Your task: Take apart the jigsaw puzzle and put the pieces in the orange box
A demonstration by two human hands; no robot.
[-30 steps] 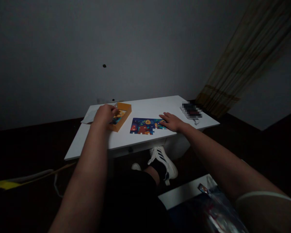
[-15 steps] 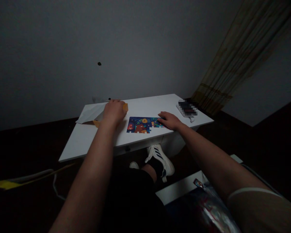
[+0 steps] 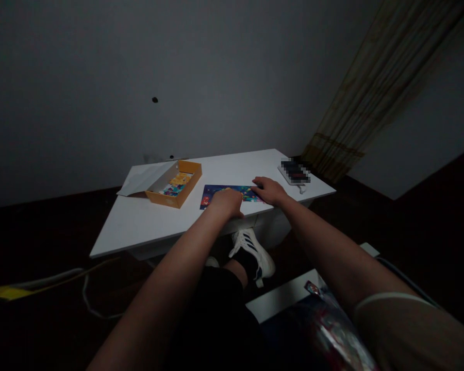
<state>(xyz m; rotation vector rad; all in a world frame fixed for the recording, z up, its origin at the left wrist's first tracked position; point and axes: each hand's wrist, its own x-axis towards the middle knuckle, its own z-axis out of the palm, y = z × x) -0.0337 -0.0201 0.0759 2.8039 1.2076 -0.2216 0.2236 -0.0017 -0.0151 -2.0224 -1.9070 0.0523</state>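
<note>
A partly assembled jigsaw puzzle with a dark blue cartoon picture lies near the front edge of the white table. Over its left part is my left hand, fingers curled down; what they hold, if anything, is hidden. My right hand lies flat on the puzzle's right end, fingers stretched out, covering that end. To the left stands an open orange box with loose, colourful puzzle pieces inside.
A pale sheet or flap lies left of the box on the white table. A pixelated dark device with a strap is at the table's right. Below are a white shoe and a glossy dark package.
My left hand has come from the orange box, rightward and nearer, to the puzzle, uncovering the box and its pieces. My right hand stays on the puzzle's right end.
</note>
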